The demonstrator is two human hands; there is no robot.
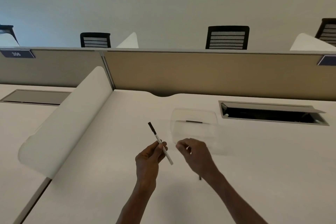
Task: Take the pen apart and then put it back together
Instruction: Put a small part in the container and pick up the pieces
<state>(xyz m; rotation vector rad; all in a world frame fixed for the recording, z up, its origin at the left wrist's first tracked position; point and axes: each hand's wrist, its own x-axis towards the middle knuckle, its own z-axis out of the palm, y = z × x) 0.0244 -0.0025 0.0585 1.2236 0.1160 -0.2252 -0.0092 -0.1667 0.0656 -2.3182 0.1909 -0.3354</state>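
I have the pen point(161, 143) up in the air over the middle of the desk point(254, 160), well in from the near edge, pinched at mid-barrel by my left hand point(148, 158); thumb and forefinger are closed on the white barrel and the other fingers curl under it. It tilts away from me, the black capped end pointing up toward the far edge and the pale tail end pointing down toward my right hand point(192, 152). That hand hovers just beside the tail, not touching; its fingertips are drawn together as if pinching, but blur keeps me from telling whether they hold some small part, so I leave that open. I judge the pen light, thin and stiff, with a smooth plastic skin that will slip under a loose pinch, so the barrel wants a firm mid-length hold while the other hand takes an end. A small dark piece point(200, 177) lies on the desk under my right wrist, and a clear plastic tray point(194, 127) sits beyond, toward the open cable hatch point(272, 114).
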